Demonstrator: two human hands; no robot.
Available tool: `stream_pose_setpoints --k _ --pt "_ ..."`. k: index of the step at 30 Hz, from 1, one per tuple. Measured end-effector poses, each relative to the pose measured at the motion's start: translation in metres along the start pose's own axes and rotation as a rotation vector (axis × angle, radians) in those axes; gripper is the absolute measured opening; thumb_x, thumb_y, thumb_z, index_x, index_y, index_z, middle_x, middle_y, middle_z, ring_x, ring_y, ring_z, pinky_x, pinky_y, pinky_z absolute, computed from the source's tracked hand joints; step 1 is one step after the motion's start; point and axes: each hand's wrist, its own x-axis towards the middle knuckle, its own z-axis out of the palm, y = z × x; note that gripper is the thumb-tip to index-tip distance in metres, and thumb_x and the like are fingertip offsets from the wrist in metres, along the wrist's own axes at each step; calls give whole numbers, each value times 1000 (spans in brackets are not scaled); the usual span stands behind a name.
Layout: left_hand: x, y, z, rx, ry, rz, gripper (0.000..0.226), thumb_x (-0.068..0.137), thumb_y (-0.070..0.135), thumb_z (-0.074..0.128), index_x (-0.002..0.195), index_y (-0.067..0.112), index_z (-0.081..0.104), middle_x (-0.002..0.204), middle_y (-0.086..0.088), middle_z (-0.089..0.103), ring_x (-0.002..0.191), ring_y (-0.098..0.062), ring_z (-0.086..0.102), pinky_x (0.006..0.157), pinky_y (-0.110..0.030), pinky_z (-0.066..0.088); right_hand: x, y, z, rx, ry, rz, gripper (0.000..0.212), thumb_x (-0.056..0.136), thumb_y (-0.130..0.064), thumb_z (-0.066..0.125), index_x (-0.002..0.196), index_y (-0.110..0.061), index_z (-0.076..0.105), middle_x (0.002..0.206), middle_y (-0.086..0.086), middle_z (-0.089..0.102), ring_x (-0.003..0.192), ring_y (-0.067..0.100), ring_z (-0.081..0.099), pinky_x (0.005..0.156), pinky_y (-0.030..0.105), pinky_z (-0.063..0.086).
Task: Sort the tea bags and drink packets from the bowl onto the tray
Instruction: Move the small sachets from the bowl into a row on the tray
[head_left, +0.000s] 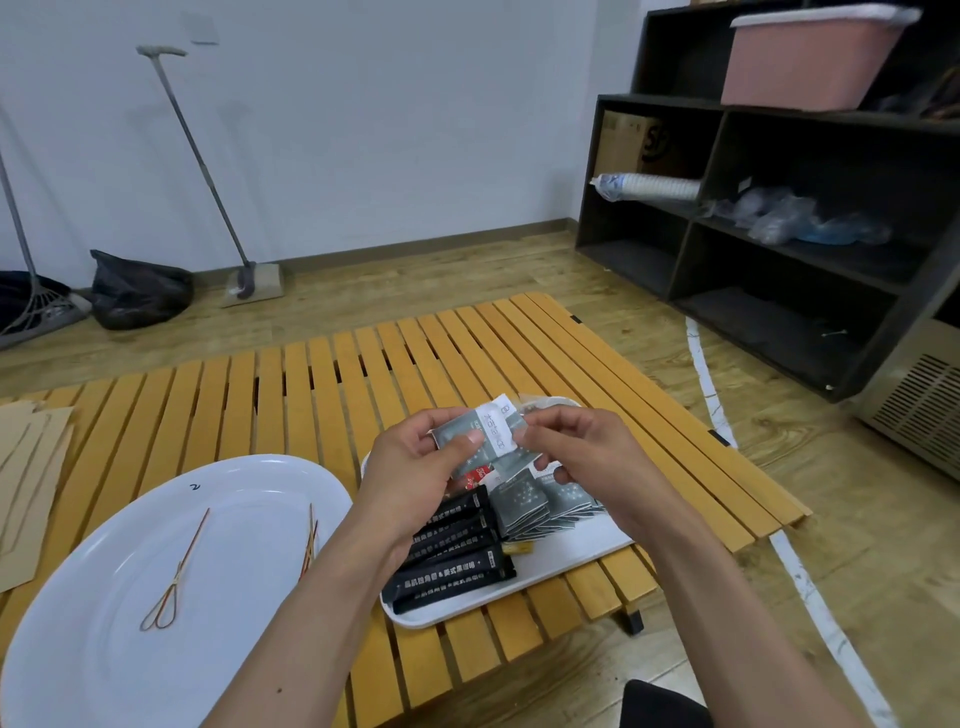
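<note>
two forearms are reaching in from the bottom edge over a slatted wooden table (363, 364). to the near left a white oval bowl (104, 623) is sitting on the slats, holding only a few thin looped sticks (174, 577). just right of it a white tray (571, 556) is carrying a row of black drink packets (452, 566) at its near end and a fanned stack of grey tea bags (540, 501) behind them, with a bit of a red packet (477, 475) showing between. above the tray both hands are holding a small bundle of grey sachets (480, 434) wrapped in a white paper band: the left hand (410, 483) is gripping its left end, thumb pressing on top, and the right hand (587, 457) is pinching the right end with curled fingers. beyond the table a long-handled mop (208, 166) is leaning on the wall beside a black bag (137, 291), and a dark shelf unit (779, 208) is standing at the right with a pink tub (810, 57) on top.
</note>
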Motion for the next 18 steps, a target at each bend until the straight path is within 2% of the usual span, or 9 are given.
stream_pose_setpoints --k 4,6,8,13,16,18 --pt "0 -2 0 -28 47 -14 20 90 15 76 109 20 72 93 -4 81 78 -17 77 70 -32 63 3 1 -11 49 179 41 12 85 -23 80 92 -14 77 83 -3 77 62 7 62 58 24 47" --pt "1 -2 0 -57 76 -40 17 89 13 76 105 17 72 91 -6 81 84 -24 78 80 -41 64 7 5 -22 -36 293 96 13 84 -22 79 91 -13 75 84 -1 76 59 7 64 57 26 46" --pt "2 -1 0 -95 86 -63 15 89 10 76 103 13 71 90 -8 81 85 -24 79 80 -41 64 10 13 -31 -168 320 157 13 83 -21 79 91 -11 74 82 2 72 61 12 62 56 28 45" --pt "0 2 1 -128 77 -92 17 89 6 75 104 11 69 93 -10 80 78 -17 78 66 -30 63 15 24 -35 -315 241 317 25 83 -21 80 91 1 72 68 8 63 61 19 51 48 26 37" --pt "-2 4 1 -81 87 -80 22 89 7 75 107 17 70 93 -7 80 60 -5 73 50 -18 54 17 25 -33 -381 241 333 20 83 -22 78 87 -4 71 69 9 62 56 18 47 47 26 35" --pt "-3 5 0 -51 98 -77 22 89 10 75 108 19 71 92 -6 80 54 -3 69 47 -17 50 18 26 -31 -434 235 328 26 84 -24 77 89 1 72 73 8 65 57 17 51 49 26 37"
